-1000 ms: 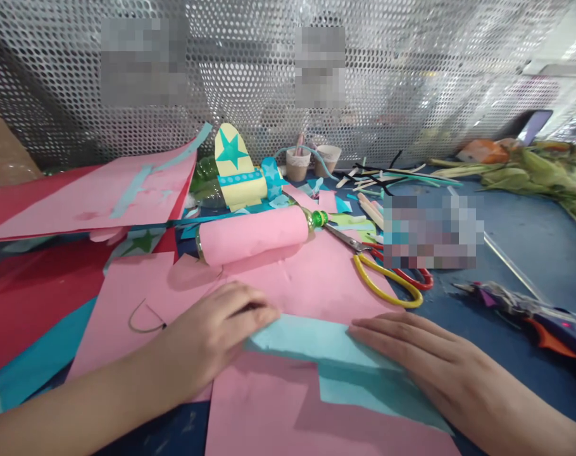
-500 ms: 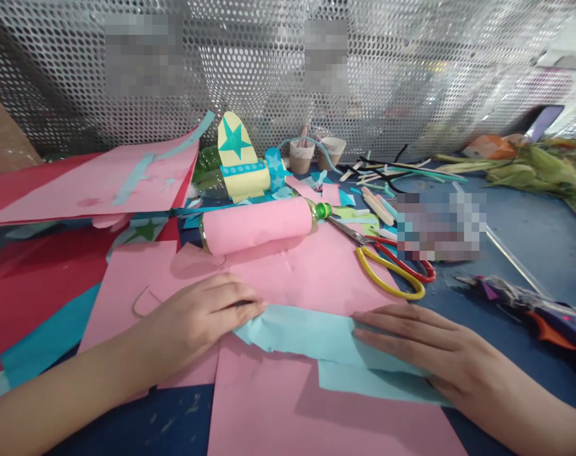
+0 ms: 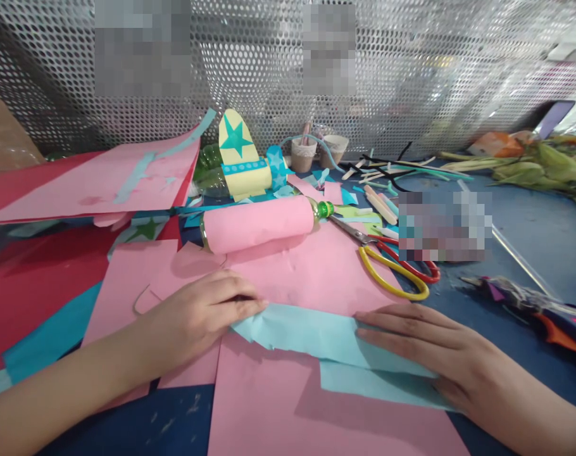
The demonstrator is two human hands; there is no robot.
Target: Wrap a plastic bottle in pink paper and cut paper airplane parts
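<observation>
A light blue paper strip (image 3: pixel 311 332), folded lengthwise with a crinkled left end, lies across pink paper sheets (image 3: pixel 269 405). My left hand (image 3: pixel 202 316) is closed on the strip's upper left corner, thumb and fingertips together. Stretched flat over the right part of the strip, my right hand (image 3: pixel 440 348) is open, with its thumb hidden below. Just beyond the hands, a bottle wrapped in pink paper (image 3: pixel 259 223) rests on its side, green cap to the right. Scissors (image 3: pixel 371 244) with one yellow and one red handle lie to its right, above my right hand.
A glue gun (image 3: pixel 539 313) lies at the right, near a clear stick (image 3: pixel 523 263). Behind stand a yellow paper rocket (image 3: pixel 240 152) and small cups (image 3: pixel 302 155). Stacked pink and red sheets (image 3: pixel 102 174) sit at the left. Corn husks (image 3: pixel 530 164) are at the back right.
The view has shifted very slightly. Both hands stay in place on the light blue paper strip.
</observation>
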